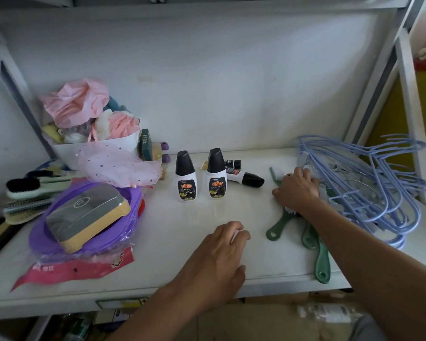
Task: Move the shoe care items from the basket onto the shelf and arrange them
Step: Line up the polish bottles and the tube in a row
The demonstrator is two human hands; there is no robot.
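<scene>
Three green-handled brushes [314,238] lay fanned at the right of the white shelf [158,271], handles toward the front edge, one tip just over it, heads hidden under the right hand [296,190]. That hand pressed down on them with fingers curled, though whether it gripped a head or merely steadied it could not be told. The left hand [221,252] rested loosely open on bare shelf, holding nothing.

The brushes looked light, stiff plastic, best taken by the handles. Two shoe polish bottles [200,177] stood upright mid-shelf, apart from each other, and two more bottles [244,175] lay on their sides just behind them. With narrow bases and smooth plastic, the upright ones would probably tip easily and were best gripped around the white body, not the black cap.

The shelf surface was glossy and likely slippery. A tangle of blue hangers [379,185] crowded the right, touching the brushes; a purple packaged stack [84,225] and a white basket [96,148] of soft pink things filled the left, leaving only the middle free.
</scene>
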